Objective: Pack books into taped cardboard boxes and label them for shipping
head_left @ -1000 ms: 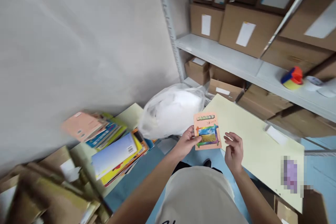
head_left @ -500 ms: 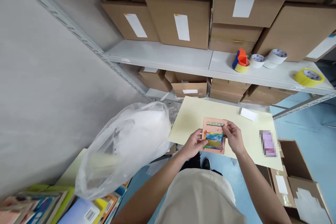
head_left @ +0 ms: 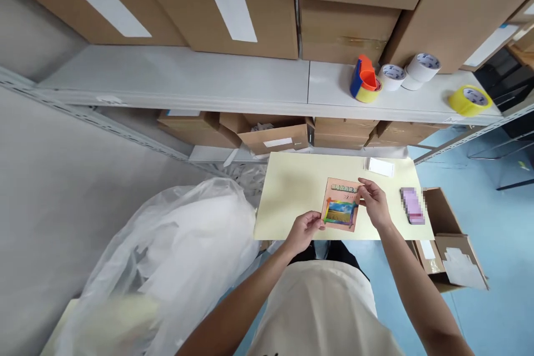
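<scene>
A thin pink booklet [head_left: 340, 206], its cover showing a framed picture of a field and sky, is held up above the pale yellow table [head_left: 287, 189]. At its lower left corner my left hand [head_left: 306, 228] pinches the edge between thumb and fingers. My right hand [head_left: 374, 203] grips the upper right edge, thumb on the front. On the table beyond lies a small white card or box [head_left: 380, 167]. To the right of my right hand is a purple item [head_left: 412, 206], partly blurred out.
A grey shelf [head_left: 200, 80] holds cardboard boxes [head_left: 233, 5], white tape rolls [head_left: 423, 67], a yellow tape roll [head_left: 470, 101] and an orange-blue tape dispenser [head_left: 366, 80]. Left stands a large clear plastic bag [head_left: 179, 245] of white material. An open cardboard box [head_left: 444, 211] sits right of the table.
The view has turned and shifted, so the shelf looks nearer. My left fingers have slid to the booklet's lower corner, uncovering more of the cover picture. Both hands still hold it.
</scene>
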A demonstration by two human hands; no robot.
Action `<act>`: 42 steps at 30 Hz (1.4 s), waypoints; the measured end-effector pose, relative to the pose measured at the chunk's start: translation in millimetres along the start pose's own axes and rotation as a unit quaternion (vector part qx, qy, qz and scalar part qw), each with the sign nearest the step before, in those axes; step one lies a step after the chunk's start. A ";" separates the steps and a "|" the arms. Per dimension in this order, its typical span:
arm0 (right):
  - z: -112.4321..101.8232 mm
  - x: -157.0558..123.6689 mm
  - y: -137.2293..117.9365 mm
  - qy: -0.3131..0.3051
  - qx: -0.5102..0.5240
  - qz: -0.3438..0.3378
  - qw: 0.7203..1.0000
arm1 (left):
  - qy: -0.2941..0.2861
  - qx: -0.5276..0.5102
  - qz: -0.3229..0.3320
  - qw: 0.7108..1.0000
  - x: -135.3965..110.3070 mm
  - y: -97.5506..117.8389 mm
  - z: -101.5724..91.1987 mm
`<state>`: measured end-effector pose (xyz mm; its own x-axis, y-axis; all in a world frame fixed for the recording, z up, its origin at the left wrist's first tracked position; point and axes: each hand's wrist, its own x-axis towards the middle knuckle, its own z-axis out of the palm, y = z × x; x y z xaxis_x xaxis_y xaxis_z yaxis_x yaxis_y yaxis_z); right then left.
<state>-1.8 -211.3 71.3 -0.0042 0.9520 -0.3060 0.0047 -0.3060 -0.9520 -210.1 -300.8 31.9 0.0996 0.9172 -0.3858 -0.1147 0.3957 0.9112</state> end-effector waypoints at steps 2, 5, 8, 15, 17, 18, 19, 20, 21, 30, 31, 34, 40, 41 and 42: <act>-7.9 7.4 -2.2 -0.021 -0.008 -0.010 1.000 | 0.001 -0.008 -0.001 1.000 4.1 2.0 2.4; -21.0 19.8 -2.6 -0.073 -0.022 -0.025 0.997 | 0.024 -0.023 -0.010 0.999 9.6 3.2 9.1; -34.6 32.9 -1.1 -0.131 -0.028 -0.049 0.990 | 0.059 -0.036 -0.027 0.997 13.4 1.8 18.7; -60.2 66.5 -19.0 -0.260 -0.150 -0.213 0.930 | 0.078 -0.075 -0.038 0.993 26.5 -5.4 43.6; -62.5 72.9 -27.4 -0.275 -0.182 -0.254 0.909 | 0.081 -0.078 -0.036 0.993 29.9 -6.3 50.1; -62.9 74.9 -30.6 -0.282 -0.190 -0.263 0.903 | 0.085 -0.082 -0.033 0.992 30.8 -6.1 53.0; -62.9 76.1 -33.0 -0.287 -0.195 -0.261 0.901 | 0.089 -0.084 -0.029 0.992 31.1 -5.3 55.6; -62.6 76.6 -34.5 -0.291 -0.198 -0.249 0.902 | 0.089 -0.085 -0.025 0.992 30.7 -3.9 57.8; -62.3 76.6 -35.2 -0.293 -0.199 -0.230 0.906 | 0.084 -0.084 -0.022 0.993 29.7 -1.9 59.5; -52.8 71.9 -33.8 -0.250 -0.127 -0.079 0.957 | 0.128 0.084 0.067 0.986 19.4 15.5 61.4; -53.1 71.1 -34.1 -0.238 -0.111 -0.064 0.963 | 0.143 0.087 0.070 0.983 20.5 14.6 61.3; -58.5 67.5 -33.9 -0.205 -0.054 -0.020 0.977 | 0.163 0.053 0.066 0.983 23.8 10.2 61.3; -68.7 62.7 -23.6 -0.161 -0.042 0.007 0.986 | 0.131 0.032 0.040 0.990 24.0 3.9 63.1; -68.6 62.9 -21.6 -0.158 -0.043 0.000 0.987 | 0.125 0.029 0.040 0.991 23.7 3.1 63.1; -68.0 63.3 -19.9 -0.156 -0.045 -0.008 0.987 | 0.128 0.023 0.041 0.991 23.5 2.3 63.0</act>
<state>65.9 -144.6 71.1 -0.3129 0.9042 -0.2908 0.0911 -0.2762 -0.9568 -145.7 -281.3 34.0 -0.1620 0.9306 -0.3284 -0.0665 0.3217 0.9445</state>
